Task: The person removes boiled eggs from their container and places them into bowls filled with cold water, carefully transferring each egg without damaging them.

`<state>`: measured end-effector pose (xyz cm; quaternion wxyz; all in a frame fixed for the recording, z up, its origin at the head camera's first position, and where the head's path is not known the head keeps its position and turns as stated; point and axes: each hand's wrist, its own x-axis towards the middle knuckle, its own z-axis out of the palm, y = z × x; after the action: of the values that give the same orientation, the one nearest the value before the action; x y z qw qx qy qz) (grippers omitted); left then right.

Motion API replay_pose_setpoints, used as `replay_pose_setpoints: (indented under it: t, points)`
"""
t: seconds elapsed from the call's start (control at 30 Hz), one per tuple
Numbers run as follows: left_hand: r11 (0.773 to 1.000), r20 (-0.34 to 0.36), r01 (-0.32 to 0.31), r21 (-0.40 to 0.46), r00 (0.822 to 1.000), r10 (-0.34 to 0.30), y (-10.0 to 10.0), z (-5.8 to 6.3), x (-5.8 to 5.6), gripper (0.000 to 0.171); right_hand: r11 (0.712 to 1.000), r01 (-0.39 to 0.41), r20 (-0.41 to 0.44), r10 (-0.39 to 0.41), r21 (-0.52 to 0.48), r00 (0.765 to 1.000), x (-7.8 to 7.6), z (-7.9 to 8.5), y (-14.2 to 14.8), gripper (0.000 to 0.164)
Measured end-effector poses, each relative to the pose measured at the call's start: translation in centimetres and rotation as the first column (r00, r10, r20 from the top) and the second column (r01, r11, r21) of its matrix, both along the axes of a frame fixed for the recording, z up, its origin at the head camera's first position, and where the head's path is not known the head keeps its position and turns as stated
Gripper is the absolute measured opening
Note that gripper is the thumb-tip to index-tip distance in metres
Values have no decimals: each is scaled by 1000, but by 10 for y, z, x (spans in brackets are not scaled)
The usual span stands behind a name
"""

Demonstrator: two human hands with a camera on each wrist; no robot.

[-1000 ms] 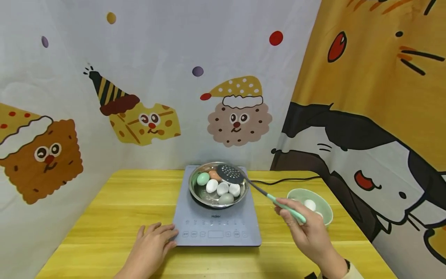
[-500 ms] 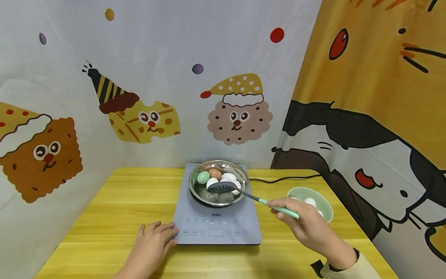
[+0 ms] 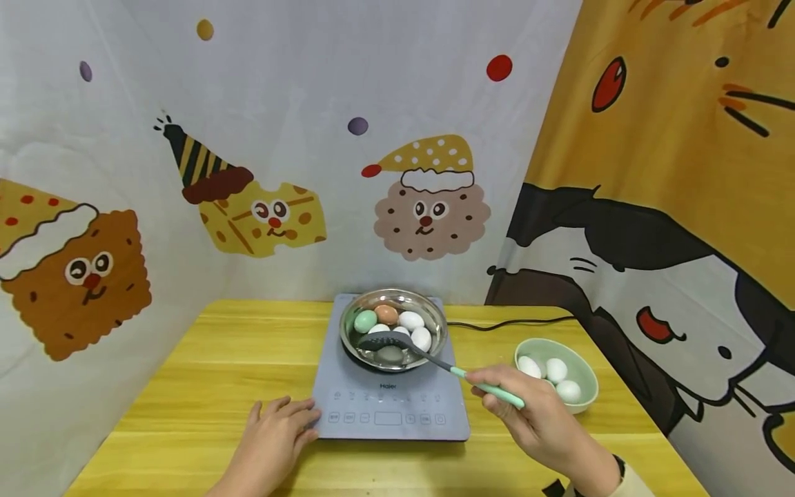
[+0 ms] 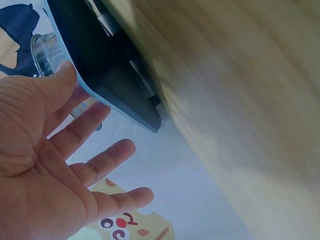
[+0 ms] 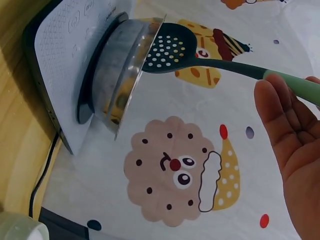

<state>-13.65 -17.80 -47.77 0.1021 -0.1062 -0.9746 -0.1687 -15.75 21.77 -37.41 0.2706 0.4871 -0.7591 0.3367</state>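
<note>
My right hand (image 3: pixel 540 417) grips the mint-green handle of a slotted skimmer (image 3: pixel 385 340), whose dark perforated head is low in a steel pan (image 3: pixel 437 338). Around and partly under that head lie a green egg (image 3: pixel 365 321), a brown egg (image 3: pixel 386 315) and several white ones. A greyish egg (image 3: pixel 390 355) sits at the pan's front. In the right wrist view the skimmer's head (image 5: pixel 172 47) shows at the pan's rim, and the eggs are hidden. My left hand (image 3: pixel 270 438) rests with extended fingers at the front left corner of the induction cooktop (image 3: pixel 388 428).
A pale green bowl (image 3: pixel 586 376) with three white eggs stands right of the cooktop. A black cord (image 3: pixel 509 322) runs from the cooktop's back right across the wooden table (image 3: pixel 199 373). A printed curtain (image 3: pixel 279 83) hangs behind the table and along its right side.
The skimmer's head has gone from above the back right of the pan down toward its front left, over the eggs. My right hand has shifted slightly left; the left hand stays put.
</note>
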Motion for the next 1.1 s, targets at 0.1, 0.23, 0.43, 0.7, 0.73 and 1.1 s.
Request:
replay_pose_setpoints:
  t: [0.1, 0.23, 0.43, 0.7, 0.73, 1.1]
  points:
    - [1000, 3, -3, 5, 1000, 3, 0, 0, 0, 27, 1000, 3, 12, -3, -22, 1000, 0, -2, -1, 23]
    - [1000, -1, 1, 8, 1000, -1, -1, 0, 0, 27, 995, 12, 183, 6, -95, 983, 1, -5, 1, 27]
    - [1000, 5, 3, 1, 1000, -3, -1, -1, 0, 28, 949, 96, 449, 52, -301, 892, 0, -10, 2, 29]
    - [1000, 8, 8, -3, 1000, -8, -1, -3, 0, 29, 775, 440, 759, 77, -453, 647, -16, -22, -7, 43]
    - [1000, 12, 9, -4, 1000, -9, -1, -3, 0, 29, 753, 476, 780, 79, -455, 621, -16, -23, -8, 43]
    - [1000, 2, 12, -3, 1000, -12, -2, -3, -1, 28, 647, 661, 905, 112, -379, 410, -32, -34, 4, 43]
